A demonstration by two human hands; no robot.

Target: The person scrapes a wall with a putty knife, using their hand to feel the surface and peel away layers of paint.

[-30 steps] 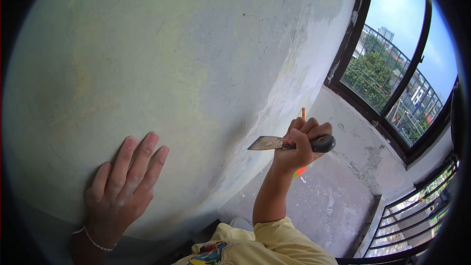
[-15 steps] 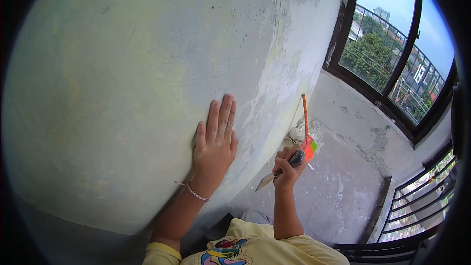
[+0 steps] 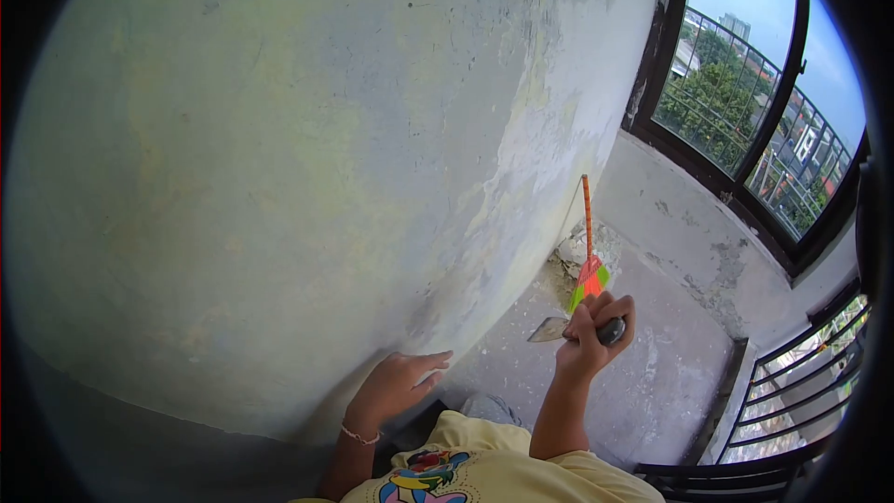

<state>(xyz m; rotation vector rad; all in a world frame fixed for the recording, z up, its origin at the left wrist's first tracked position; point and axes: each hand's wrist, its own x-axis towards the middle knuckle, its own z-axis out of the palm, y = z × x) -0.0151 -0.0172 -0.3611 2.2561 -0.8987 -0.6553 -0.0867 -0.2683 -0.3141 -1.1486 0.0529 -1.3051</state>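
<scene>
My right hand (image 3: 596, 331) is closed around the dark handle of a putty knife (image 3: 549, 329), whose broad metal blade points left toward the wall. Low beside the patchy, peeling wall (image 3: 307, 177), my left hand (image 3: 399, 384) has its fingers extended to the right, with nothing in it. A braided bracelet (image 3: 360, 436) circles that wrist. Just beyond my right hand, an orange and green broom (image 3: 589, 278) leans with its striped orange handle up in the corner; my fist overlaps its lower edge in this view.
Crumbled plaster (image 3: 566, 259) lies in the corner by the broom. White specks dot the grey floor (image 3: 652, 363). A dark-framed window (image 3: 736, 65) is at upper right, with a low scuffed wall (image 3: 689, 233) below it. Black metal railing (image 3: 801, 382) stands at the right.
My left hand has come off the upper wall and dropped down toward my body. My right hand has shifted right with the putty knife, its blade now turned more level.
</scene>
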